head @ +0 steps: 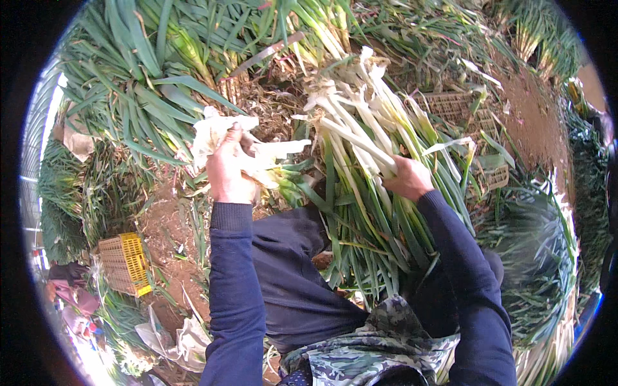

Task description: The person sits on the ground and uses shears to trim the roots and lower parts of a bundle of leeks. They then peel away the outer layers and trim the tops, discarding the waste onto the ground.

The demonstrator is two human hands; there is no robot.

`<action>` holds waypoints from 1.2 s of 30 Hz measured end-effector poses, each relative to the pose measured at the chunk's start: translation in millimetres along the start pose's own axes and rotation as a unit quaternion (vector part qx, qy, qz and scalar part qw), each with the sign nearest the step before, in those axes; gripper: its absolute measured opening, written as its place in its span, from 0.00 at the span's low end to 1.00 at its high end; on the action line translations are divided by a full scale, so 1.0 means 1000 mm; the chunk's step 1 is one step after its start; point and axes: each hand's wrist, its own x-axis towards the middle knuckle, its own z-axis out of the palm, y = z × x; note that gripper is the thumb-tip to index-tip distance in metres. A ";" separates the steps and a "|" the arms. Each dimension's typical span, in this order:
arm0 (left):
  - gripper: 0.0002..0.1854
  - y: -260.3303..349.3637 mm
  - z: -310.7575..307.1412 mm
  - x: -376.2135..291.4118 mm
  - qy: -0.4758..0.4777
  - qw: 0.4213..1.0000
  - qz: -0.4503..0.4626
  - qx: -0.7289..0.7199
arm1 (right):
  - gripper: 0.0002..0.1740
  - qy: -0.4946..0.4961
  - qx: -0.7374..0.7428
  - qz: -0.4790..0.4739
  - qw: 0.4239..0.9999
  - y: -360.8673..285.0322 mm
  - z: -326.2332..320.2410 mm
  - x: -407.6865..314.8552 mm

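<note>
Long green onions with white stems lie in a heap point(357, 120) across the front of my legs, their leaves hanging towards my lap. My right hand point(409, 177) is closed around the white stem of a green onion point(359, 141) on top of this heap; its rooted end points up and left. To the left, my left hand point(231, 169) grips pale, peeled-looking onion layers point(207, 135), bright in the sunlight, with green leaves trailing to the right below it. Exactly how many stems it holds cannot be told.
Bundles of green onions stand at the upper left point(145, 91) and upper right point(540, 38). A beige plastic crate point(497, 177) lies partly under the heap. A yellow crate point(137, 265) sits on the soil at left, near a plastic bag point(190, 340). A large leafy pile point(526, 260) is at right.
</note>
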 end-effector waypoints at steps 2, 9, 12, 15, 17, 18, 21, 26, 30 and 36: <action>0.10 -0.002 0.008 0.005 0.008 1.000 -0.002 -0.001 | 0.23 0.021 0.040 -0.037 0.998 0.001 -0.019 -0.023; 0.20 -0.018 0.023 0.009 -0.110 0.992 -0.064 -0.027 | 0.23 -0.050 0.149 -0.127 0.979 -0.008 -0.070 -0.112; 0.21 -0.014 0.033 -0.011 -0.227 0.964 -0.138 0.017 | 0.21 -0.118 0.181 -0.158 0.963 -0.002 -0.081 -0.133; 0.25 -0.024 0.032 -0.020 -0.371 0.901 -0.072 0.211 | 0.20 -0.085 0.134 -0.154 0.975 0.002 -0.079 -0.137; 0.25 -0.039 0.059 -0.048 -0.423 0.893 -0.085 0.128 | 0.20 -0.115 0.131 -0.137 0.975 0.002 -0.083 -0.136; 0.24 -0.037 0.059 -0.051 -0.426 0.884 -0.084 0.176 | 0.18 -0.128 0.154 -0.163 0.966 0.007 -0.082 -0.135; 0.24 -0.033 0.051 -0.051 -0.443 0.856 -0.087 0.251 | 0.17 -0.174 0.189 -0.170 0.951 0.020 -0.088 -0.135; 0.09 0.004 -0.003 0.021 0.003 0.999 0.004 0.033 | 0.22 -0.209 0.245 -0.025 0.947 0.063 -0.108 -0.136; 0.03 0.049 -0.055 0.022 0.155 0.970 0.185 -0.039 | 0.20 -0.114 0.274 0.024 0.955 0.108 -0.113 -0.133; 0.18 0.090 -0.209 0.039 0.049 0.874 0.007 0.484 | 0.23 -0.048 0.264 0.018 0.963 0.099 -0.100 -0.094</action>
